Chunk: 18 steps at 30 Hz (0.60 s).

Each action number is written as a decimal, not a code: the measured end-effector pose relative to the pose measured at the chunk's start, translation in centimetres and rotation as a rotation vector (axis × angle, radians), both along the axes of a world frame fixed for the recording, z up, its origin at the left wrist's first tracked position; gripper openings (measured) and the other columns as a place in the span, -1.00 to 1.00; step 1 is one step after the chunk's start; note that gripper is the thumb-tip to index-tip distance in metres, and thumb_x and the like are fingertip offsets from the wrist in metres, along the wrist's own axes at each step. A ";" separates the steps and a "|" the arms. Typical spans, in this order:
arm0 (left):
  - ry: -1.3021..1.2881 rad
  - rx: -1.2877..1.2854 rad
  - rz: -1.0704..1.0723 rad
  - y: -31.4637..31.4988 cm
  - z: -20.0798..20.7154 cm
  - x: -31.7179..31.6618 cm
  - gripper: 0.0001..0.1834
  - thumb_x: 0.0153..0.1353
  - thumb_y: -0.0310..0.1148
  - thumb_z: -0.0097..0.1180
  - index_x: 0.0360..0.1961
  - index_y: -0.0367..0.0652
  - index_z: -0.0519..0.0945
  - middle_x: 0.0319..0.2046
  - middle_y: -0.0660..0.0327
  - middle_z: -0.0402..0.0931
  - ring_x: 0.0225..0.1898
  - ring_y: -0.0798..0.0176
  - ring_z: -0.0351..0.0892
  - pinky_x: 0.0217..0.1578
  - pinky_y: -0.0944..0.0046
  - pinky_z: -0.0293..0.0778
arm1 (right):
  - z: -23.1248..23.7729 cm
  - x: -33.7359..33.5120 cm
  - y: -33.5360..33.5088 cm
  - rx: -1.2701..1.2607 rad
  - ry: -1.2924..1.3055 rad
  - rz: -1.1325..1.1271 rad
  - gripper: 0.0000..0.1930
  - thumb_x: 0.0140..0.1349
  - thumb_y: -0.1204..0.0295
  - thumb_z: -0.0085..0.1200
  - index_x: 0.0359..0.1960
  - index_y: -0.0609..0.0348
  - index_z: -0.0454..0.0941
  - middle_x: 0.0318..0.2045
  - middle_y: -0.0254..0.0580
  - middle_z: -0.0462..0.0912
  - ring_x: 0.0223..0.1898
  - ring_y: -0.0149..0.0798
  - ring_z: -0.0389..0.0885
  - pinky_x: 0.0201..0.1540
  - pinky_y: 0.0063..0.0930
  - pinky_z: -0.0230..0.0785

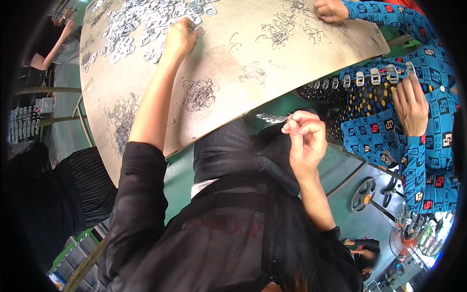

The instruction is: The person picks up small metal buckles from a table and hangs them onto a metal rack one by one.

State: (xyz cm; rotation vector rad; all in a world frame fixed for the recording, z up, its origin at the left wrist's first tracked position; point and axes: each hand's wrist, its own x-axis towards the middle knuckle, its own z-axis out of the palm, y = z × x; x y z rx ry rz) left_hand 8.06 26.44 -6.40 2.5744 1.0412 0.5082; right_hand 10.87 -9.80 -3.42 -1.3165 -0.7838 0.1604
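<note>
My left hand [179,40] reaches across the table to the edge of a heap of flat silver metal pieces [146,27], each with a slot like a buckle. Its fingers are closed on one metal piece [198,31]. In front of my lap, off the table's near edge, my right hand [308,138] pinches the end of a strip of small metal pieces [271,118]; how they are joined is too small to tell. Thin bent wire hooks [199,94] lie in a small pile between my two hands.
More wire hooks [277,31] lie at the far right of the tabletop [221,68], others [121,119] at its left. At right, a co-worker in a blue patterned sleeve [414,160] holds a row of slotted metal pieces [360,79]. Another person [52,48] sits at far left.
</note>
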 end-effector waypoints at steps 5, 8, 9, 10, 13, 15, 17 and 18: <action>-0.121 -0.392 -0.076 -4.2 2.1 -1.4 -0.72 0.13 -0.36 0.17 -0.11 -0.13 0.54 -0.41 0.12 0.59 -0.40 0.32 0.60 -0.47 0.37 0.51 | 0.4 0.2 0.2 0.005 -0.015 -0.013 -0.82 0.18 0.76 -0.03 -0.43 0.25 0.27 -0.33 -0.11 0.48 -0.46 -0.46 0.47 -0.38 -0.61 0.45; -0.338 -0.842 -0.136 -10.3 4.3 -1.9 -0.73 0.20 -0.38 0.08 -0.05 -0.09 0.52 -0.32 0.17 0.59 -0.39 0.33 0.59 -0.41 0.40 0.58 | 0.3 0.4 0.2 0.001 -0.008 -0.031 -0.83 0.18 0.76 -0.03 -0.45 0.25 0.28 -0.36 -0.14 0.49 -0.47 -0.47 0.47 -0.39 -0.61 0.44; -0.395 -0.941 -0.159 -12.2 4.5 -2.1 -0.74 0.21 -0.39 0.09 -0.07 -0.13 0.52 -0.32 0.18 0.59 -0.37 0.36 0.58 -0.41 0.40 0.56 | 0.2 0.5 0.2 0.003 -0.004 -0.031 -0.83 0.18 0.75 -0.03 -0.45 0.25 0.28 -0.35 -0.14 0.49 -0.47 -0.47 0.47 -0.40 -0.61 0.44; -0.446 -1.041 -0.200 -14.5 4.9 -1.5 -0.76 0.21 -0.40 0.10 -0.09 -0.17 0.52 -0.31 0.18 0.59 -0.36 0.38 0.58 -0.40 0.40 0.54 | 0.2 0.8 -0.4 0.007 -0.006 -0.049 -0.83 0.18 0.75 -0.03 -0.46 0.25 0.29 -0.35 -0.14 0.49 -0.47 -0.47 0.47 -0.40 -0.61 0.44; -0.502 -1.121 -0.237 -18.9 6.1 -2.7 -0.82 0.15 -0.46 0.18 -0.21 -0.24 0.52 -0.36 0.25 0.58 -0.30 0.45 0.54 -0.27 0.46 0.44 | 0.4 0.9 -0.2 -0.010 0.000 -0.044 -0.83 0.17 0.75 -0.03 -0.46 0.25 0.29 -0.37 -0.14 0.50 -0.47 -0.46 0.48 -0.41 -0.60 0.43; -0.548 -1.150 -0.252 -20.9 6.5 -3.2 -0.80 0.14 -0.51 0.18 -0.20 -0.25 0.52 -0.37 0.27 0.58 -0.32 0.48 0.54 -0.26 0.48 0.44 | 0.5 0.9 0.0 -0.016 0.002 -0.044 -0.82 0.16 0.76 -0.02 -0.47 0.25 0.28 -0.38 -0.13 0.51 -0.48 -0.45 0.48 -0.42 -0.60 0.43; -0.602 -1.147 -0.291 -22.0 6.4 -3.3 -0.81 0.13 -0.52 0.18 -0.21 -0.25 0.53 -0.40 0.29 0.59 -0.36 0.51 0.54 -0.31 0.50 0.44 | 0.4 1.0 0.1 -0.017 -0.007 -0.048 -0.82 0.15 0.76 -0.01 -0.47 0.25 0.28 -0.38 -0.13 0.52 -0.49 -0.44 0.48 -0.43 -0.59 0.43; -0.612 -1.113 -0.303 -22.4 6.5 -3.2 -0.83 0.13 -0.53 0.18 -0.22 -0.25 0.54 -0.40 0.29 0.59 -0.36 0.51 0.54 -0.31 0.50 0.44 | 0.4 1.0 0.1 -0.016 -0.012 -0.050 -0.82 0.15 0.75 -0.01 -0.47 0.25 0.28 -0.38 -0.12 0.52 -0.49 -0.43 0.48 -0.43 -0.59 0.43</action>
